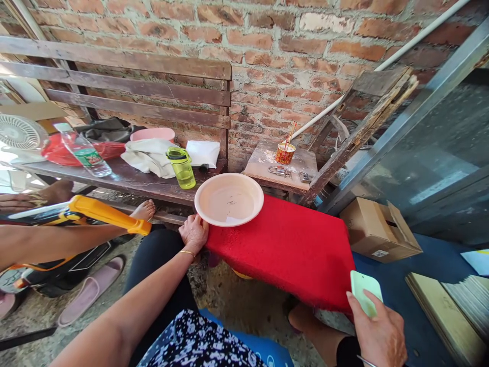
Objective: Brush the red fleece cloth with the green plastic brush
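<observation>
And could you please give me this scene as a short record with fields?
Left hand: at the left end of the red surface, beside the basin; exact contact unclear
Right hand: holding a light green flat piece
Basin: on the red surface; small dark specks inside
Wooden bench: carries a green bottle and a clear bottle
Wooden chair: carries a patterned cup with sticks
Cardboard box: right of the red surface

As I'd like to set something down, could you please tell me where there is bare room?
The red cloth is bare between the basin and the right hand, which holds a green object. The bench is crowded around the water bottle, green bottle and white cloth; padlocks and a red cup crowd the wooden seat.
</observation>
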A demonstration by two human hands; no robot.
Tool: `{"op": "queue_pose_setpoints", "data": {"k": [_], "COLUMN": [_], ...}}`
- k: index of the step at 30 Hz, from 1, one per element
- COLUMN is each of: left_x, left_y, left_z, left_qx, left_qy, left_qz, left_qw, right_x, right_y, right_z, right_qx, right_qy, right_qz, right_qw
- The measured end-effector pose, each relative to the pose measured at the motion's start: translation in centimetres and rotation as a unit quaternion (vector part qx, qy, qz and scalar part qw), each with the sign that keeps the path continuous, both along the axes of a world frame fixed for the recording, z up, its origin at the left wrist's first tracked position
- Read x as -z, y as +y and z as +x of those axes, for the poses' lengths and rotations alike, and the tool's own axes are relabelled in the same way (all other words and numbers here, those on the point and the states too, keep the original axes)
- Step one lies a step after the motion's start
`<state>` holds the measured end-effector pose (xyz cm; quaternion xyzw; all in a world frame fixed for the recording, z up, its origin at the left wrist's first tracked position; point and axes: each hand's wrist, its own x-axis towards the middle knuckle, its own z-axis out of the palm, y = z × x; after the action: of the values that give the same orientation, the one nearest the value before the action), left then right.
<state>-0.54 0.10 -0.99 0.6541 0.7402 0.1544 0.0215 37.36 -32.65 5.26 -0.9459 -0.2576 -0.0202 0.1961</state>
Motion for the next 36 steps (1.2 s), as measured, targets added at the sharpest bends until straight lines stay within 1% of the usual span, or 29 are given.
{"op": "queue_pose_setpoints", "data": {"k": [3, 6, 9, 10, 12, 14, 15, 17, 20, 24, 26, 27, 28, 30, 32, 34, 36], "left_x": [-0.1, -0.2, -0.2, -0.1, 0.0, 0.2, 0.3, 0.4, 0.4, 0.3, 0.3, 0.2, 0.2, 0.1, 0.1, 0.1, 0.1], "left_y": [-0.1, -0.1, -0.1, -0.1, -0.1, 0.0, 0.0, 0.1, 0.0, -0.1, -0.1, -0.1, -0.1, -0.2, -0.1, -0.1, -0.1], "left_z": [0.1, 0.1, 0.1, 0.1, 0.0, -0.1, -0.1, -0.2, -0.2, -0.1, 0.0, 0.0, 0.0, 0.0, -0.1, -0.1, -0.1], "left_qx": [-0.002, -0.001, -0.002, -0.002, 0.0, 0.002, 0.003, 0.004, 0.005, 0.005, 0.003, 0.003, 0.003, 0.004, 0.006, 0.007, 0.011], "left_qy": [0.005, 0.007, 0.005, 0.005, 0.003, 0.001, -0.001, -0.005, -0.005, 0.0, -0.001, -0.002, -0.003, -0.001, 0.004, 0.012, 0.015], "left_qz": [0.0, 0.003, 0.003, 0.003, 0.005, 0.007, 0.006, 0.005, 0.01, 0.021, 0.021, 0.019, 0.017, 0.01, 0.004, 0.002, 0.005], "left_qw": [1.0, 1.0, 1.0, 1.0, 1.0, 1.0, 1.0, 1.0, 1.0, 1.0, 1.0, 1.0, 1.0, 1.0, 1.0, 1.0, 1.0], "right_x": [0.3, 0.5, 0.6, 0.7, 0.9, 1.2, 1.3, 1.7, 2.0, 1.9, 1.8, 1.8, 1.8, 2.0, 2.2, 2.3, 2.5], "right_y": [2.8, 6.8, 10.9, 12.2, 14.3, 15.8, 16.3, 16.5, 15.0, 11.2, 10.2, 10.1, 10.4, 11.8, 13.9, 15.8, 16.5], "right_z": [-1.7, -4.9, -9.2, -10.6, -12.9, -14.1, -14.1, -12.9, -8.5, -1.5, 0.1, 0.0, -0.6, -3.4, -7.1, -10.0, -10.8], "right_qx": [-0.061, -0.186, -0.315, -0.345, -0.379, -0.387, -0.384, -0.367, -0.303, -0.144, -0.093, -0.091, -0.109, -0.184, -0.276, -0.34, -0.366], "right_qy": [-0.004, 0.009, 0.013, 0.012, 0.009, 0.005, 0.001, -0.011, -0.031, -0.043, -0.05, -0.051, -0.046, -0.019, 0.016, 0.035, 0.031], "right_qz": [0.045, 0.065, 0.041, 0.028, 0.005, -0.015, -0.026, -0.049, -0.083, -0.133, -0.134, -0.123, -0.103, -0.051, -0.011, -0.004, -0.016], "right_qw": [0.997, 0.98, 0.948, 0.938, 0.925, 0.922, 0.923, 0.929, 0.949, 0.98, 0.985, 0.987, 0.988, 0.981, 0.961, 0.94, 0.93]}}
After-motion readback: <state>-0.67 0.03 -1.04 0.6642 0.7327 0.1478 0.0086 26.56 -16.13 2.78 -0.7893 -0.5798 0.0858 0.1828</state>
